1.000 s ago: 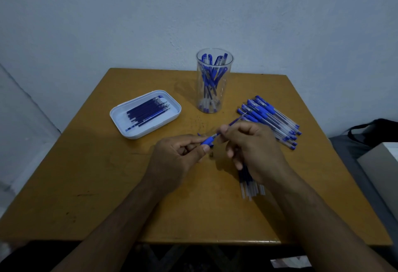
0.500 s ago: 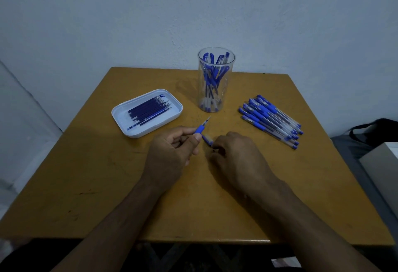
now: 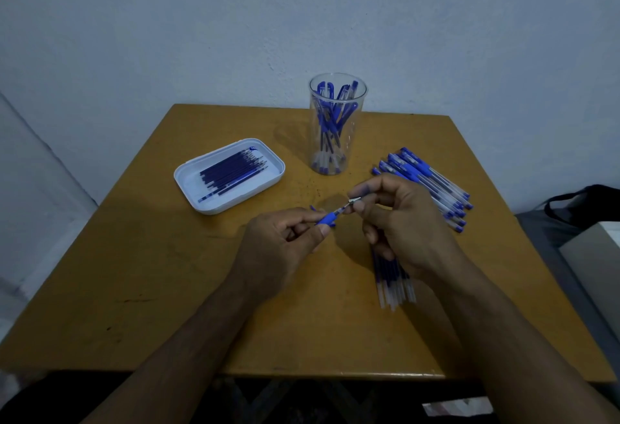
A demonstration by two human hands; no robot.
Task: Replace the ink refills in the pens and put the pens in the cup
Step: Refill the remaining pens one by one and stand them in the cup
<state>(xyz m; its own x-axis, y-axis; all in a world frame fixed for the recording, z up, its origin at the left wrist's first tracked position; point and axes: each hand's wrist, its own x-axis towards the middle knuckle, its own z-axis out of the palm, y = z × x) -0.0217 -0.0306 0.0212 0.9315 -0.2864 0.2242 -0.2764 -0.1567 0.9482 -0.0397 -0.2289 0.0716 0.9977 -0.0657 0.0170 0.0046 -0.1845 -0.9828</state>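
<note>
Nearby, tray, cup, pen pile; both hands pinching pen.

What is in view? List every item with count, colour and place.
table: one, brown, under everything
cup: one, clear, far centre, holding blue pens
tray: one, white, far left, holding dark blue refills
pen pile: count unclear, blue and clear, far right
refill bundle: count unclear, under the right wrist
bag: one, black, right edge
left hand: grips blue pen grip
right hand: pinches metal tip
</note>
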